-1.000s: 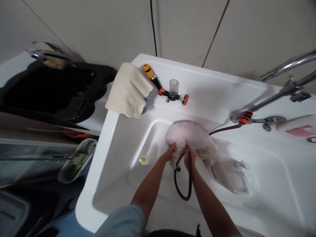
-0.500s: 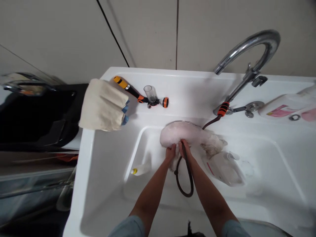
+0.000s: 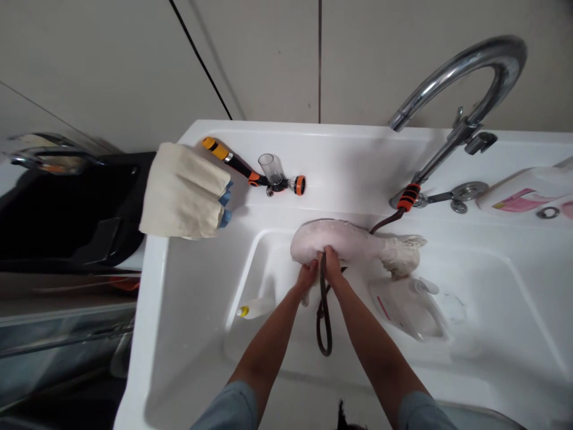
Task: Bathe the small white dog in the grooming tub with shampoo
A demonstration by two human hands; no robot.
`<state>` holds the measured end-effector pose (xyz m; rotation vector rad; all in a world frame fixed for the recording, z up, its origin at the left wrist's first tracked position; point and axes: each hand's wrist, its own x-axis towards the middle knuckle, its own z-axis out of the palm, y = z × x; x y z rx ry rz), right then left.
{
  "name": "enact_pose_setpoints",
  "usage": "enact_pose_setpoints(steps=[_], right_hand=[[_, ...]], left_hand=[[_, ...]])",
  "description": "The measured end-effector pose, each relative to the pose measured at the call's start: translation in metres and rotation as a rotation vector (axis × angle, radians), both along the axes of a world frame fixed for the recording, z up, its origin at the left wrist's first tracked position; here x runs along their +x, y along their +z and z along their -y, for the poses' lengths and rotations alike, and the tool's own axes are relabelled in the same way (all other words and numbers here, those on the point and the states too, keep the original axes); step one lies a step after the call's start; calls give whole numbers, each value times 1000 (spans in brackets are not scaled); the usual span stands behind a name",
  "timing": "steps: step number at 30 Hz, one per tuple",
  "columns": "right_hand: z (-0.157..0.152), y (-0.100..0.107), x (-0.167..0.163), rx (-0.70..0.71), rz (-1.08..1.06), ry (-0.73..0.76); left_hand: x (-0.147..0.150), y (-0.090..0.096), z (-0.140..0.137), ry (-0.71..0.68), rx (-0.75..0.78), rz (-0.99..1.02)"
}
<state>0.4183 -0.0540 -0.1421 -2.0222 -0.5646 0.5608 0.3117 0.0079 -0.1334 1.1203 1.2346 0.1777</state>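
A small pale-pink animal with short white fur (image 3: 340, 239), looking like a dog, is in the white sink (image 3: 188, 334), its shaggier end to the right. My left hand (image 3: 307, 275) is closed at the animal's lower side, around what looks like a leg; the fingers are partly hidden. My right hand (image 3: 331, 264) is closed on the end of a brown hose (image 3: 325, 322), close against the animal's belly. The hose loops below my hands and passes behind the animal to an orange-black connector (image 3: 409, 197) by the faucet.
On the sink ledge lie a spray nozzle (image 3: 250, 173) and a large bottle (image 3: 523, 191). A cream cloth (image 3: 183, 194) hangs over the left corner. Inside stand a yellow-capped bottle (image 3: 255, 308) and a white jug (image 3: 412, 307). A chrome faucet (image 3: 474, 113) arches at the right.
My right hand has shifted slightly left with the hose, and the hose loop has swung left and narrowed. The animal's shaggy end has moved right.
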Motion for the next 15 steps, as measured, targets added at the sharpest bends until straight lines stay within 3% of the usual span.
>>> enact_pose_setpoints(steps=[3, 6, 10, 15], right_hand=[[0, 9, -4, -5, -24, 49], [-2, 11, -11, 83, -98, 53], [-6, 4, -16, 229, -187, 71], [-11, -7, -31, 287, -151, 102]], left_hand=[[-8, 0, -5, -154, 122, -76], [-17, 0, -11, -257, 183, -137], [-34, -3, -23, -321, 176, -178], [-70, -13, -41, -406, 153, -229]])
